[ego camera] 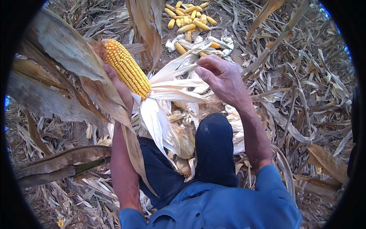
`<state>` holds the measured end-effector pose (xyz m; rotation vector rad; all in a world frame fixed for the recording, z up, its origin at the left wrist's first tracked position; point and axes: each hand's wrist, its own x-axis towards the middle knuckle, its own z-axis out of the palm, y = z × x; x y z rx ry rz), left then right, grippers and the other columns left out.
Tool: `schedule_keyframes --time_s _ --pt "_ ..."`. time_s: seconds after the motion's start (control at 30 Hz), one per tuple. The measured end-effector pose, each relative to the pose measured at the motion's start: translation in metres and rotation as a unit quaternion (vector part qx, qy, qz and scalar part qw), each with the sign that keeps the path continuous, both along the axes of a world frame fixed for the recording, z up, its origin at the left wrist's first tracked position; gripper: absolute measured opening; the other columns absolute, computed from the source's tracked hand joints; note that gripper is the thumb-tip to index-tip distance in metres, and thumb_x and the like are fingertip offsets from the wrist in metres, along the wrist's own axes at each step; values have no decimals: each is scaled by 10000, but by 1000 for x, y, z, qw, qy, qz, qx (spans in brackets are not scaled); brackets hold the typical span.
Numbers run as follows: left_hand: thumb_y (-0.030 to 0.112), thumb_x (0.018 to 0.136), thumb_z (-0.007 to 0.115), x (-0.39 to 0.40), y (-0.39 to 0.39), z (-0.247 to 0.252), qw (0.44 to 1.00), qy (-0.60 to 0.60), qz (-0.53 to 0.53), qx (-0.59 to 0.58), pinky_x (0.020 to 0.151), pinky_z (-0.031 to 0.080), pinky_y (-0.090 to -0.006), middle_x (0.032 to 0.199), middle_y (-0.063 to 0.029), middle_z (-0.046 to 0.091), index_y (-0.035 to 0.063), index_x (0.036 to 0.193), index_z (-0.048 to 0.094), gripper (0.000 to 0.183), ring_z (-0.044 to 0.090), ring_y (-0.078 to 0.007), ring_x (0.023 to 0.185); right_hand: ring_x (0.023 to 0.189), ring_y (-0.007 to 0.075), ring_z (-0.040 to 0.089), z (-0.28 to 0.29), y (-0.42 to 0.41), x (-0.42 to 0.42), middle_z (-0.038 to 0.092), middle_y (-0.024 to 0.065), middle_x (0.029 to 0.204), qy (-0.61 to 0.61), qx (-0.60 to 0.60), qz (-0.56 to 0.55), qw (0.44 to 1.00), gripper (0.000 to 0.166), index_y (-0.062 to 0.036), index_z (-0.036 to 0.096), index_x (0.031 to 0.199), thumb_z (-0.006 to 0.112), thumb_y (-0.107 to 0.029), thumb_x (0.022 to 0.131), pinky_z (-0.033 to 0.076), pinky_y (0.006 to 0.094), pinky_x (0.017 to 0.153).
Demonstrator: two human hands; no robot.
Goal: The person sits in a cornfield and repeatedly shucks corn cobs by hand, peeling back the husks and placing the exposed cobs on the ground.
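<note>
A large ear of yellow corn (127, 68) is tilted in front of me, bare of husk from its tip down to its base. My left hand (121, 86) grips it from the left side, partly hidden behind a dry corn leaf (105, 100). Reddish-brown silk (100, 51) clings to the ear's tip. Pale husk leaves (177, 94) spread from its base, some hanging over my dark trousers (216, 148). To the right, my right hand (224, 78) has thumb and fingers pinched on the end of one husk strip (183, 70).
Beyond my hands lies a heap of husked corn ears (188, 17) on bare soil. Several partly husked ears (200, 47) lie nearer. Dry leaves (65, 48) crowd the left, and a stalk (274, 43) leans at right. Below the ear, unhusked corn (184, 140) rests among loose husks.
</note>
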<state>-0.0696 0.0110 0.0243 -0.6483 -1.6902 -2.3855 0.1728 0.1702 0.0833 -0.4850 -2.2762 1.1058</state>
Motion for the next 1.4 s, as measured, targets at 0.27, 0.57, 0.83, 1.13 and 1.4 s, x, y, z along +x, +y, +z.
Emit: schedule_keyframes --time_s 0.27,0.57,0.83,1.13,1.4 --pt "488 1097 530 33 24 -6 987 -105 -77 -97 709 557 -359 933 -93 758 -38 1054 721 561 706 -183 761 1245 211 576 -61 -69 -105 583 145 1334 150 -306 111 934 962 30 432 1441 853 -590 837 483 366 1075" --pt "475 1077 583 32 28 -8 949 -256 -165 81 796 558 -363 981 -104 670 -18 1119 616 497 668 -210 869 1061 153 676 -57 -47 -82 690 74 1175 137 -373 95 913 809 0 567 1322 921 -501 795 560 312 946" --pt "266 1013 748 39 34 -1 988 -1 -122 -95 637 468 -310 862 -10 693 -9 995 708 278 588 -86 745 964 125 685 -70 -39 -71 716 67 1055 40 -283 48 957 689 11 630 1227 960 -385 769 569 294 860" --pt "220 993 702 41 -17 -20 852 265 -279 -355 688 525 -390 814 -166 701 -23 961 727 247 686 -278 740 859 171 699 -71 26 -66 652 59 1012 353 -552 -1 756 606 4 579 1266 872 -365 884 631 337 752" --pt "280 908 666 -6 -64 -80 536 322 -207 -753 817 572 -536 977 -223 747 71 1159 706 329 717 -430 899 892 138 708 -72 41 -46 714 85 1036 263 -320 -107 904 713 22 631 1210 906 -501 811 606 293 781"
